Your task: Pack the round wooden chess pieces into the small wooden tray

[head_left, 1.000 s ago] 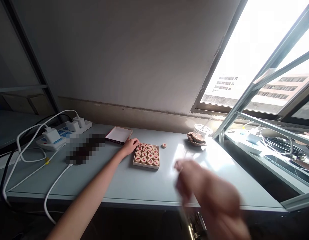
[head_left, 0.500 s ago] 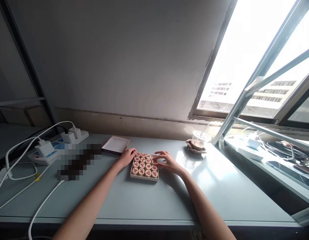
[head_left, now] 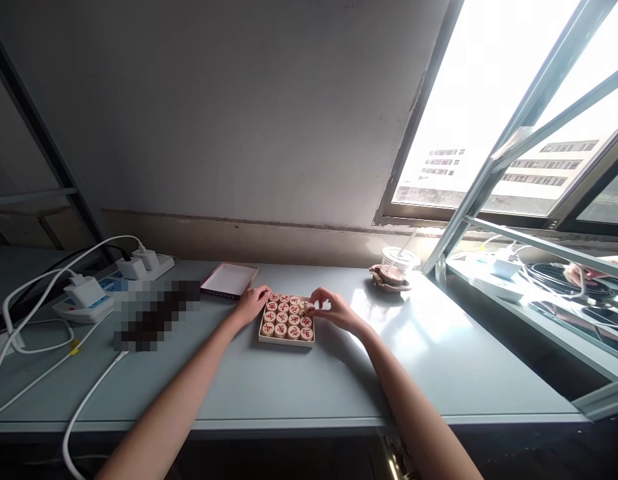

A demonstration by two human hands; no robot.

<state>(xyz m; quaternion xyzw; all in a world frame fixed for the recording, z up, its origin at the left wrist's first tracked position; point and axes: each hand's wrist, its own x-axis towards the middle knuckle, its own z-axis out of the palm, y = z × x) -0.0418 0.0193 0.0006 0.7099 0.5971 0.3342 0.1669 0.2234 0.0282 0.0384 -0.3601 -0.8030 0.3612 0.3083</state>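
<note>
A shallow open box (head_left: 287, 343) sits on the grey desk, with round wooden Chinese chess pieces (head_left: 281, 330) standing in it in rows, red characters facing up. At the box's far left corner, my left hand (head_left: 251, 303) is closed with its fingertips on the edge. My right hand (head_left: 337, 310) reaches in from the right, thumb and index finger pinched on a chess piece (head_left: 305, 309) in the right-hand column. Part of that piece is hidden by the fingertips. Left of the box and farther back lies its lid (head_left: 232, 279), white inside facing up.
Power strips with white chargers (head_left: 86, 293) and cables are at left, beside a blurred dark patch. A lidded plastic cup (head_left: 396, 263) stands in a brown holder (head_left: 389, 280) at back right. Beyond the metal frame, what looks like another person's hand (head_left: 589, 269) is by coiled black cables (head_left: 559, 280).
My right hand's spread fingers have come together on a piece in the box. The view has tilted slightly down. A hand has appeared at the far right.
</note>
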